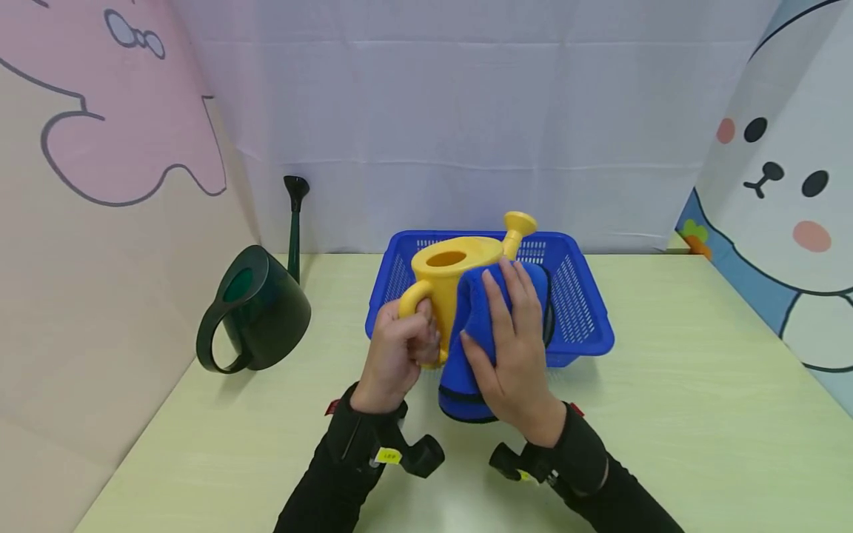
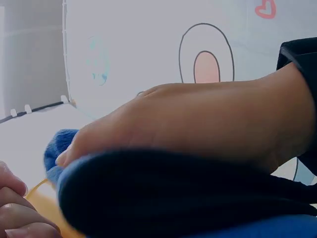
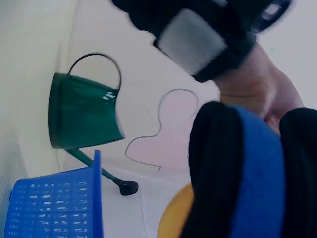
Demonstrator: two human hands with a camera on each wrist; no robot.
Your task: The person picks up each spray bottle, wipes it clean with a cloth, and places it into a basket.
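A yellow watering can (image 1: 460, 255) is held up in front of the blue basket, its spout towards the back right. My left hand (image 1: 403, 348) grips its handle, fingers curled round it. Over the can's right side lies a folded blue cloth (image 1: 473, 318) with black edging. My right hand (image 1: 516, 359) presses flat on this cloth with straight fingers, the thumb spread apart. In the left wrist view, the right hand (image 2: 193, 114) rests along the cloth (image 2: 57, 148). The cloth (image 3: 262, 168) hides most of the can (image 3: 176, 213) in the right wrist view.
A blue perforated plastic basket (image 1: 596, 318) stands behind the can, near the white backdrop (image 1: 466, 111). To the left, a dark green watering can (image 1: 276, 318) stands on the pale table (image 1: 666, 407). Printed side panels border the table on both sides.
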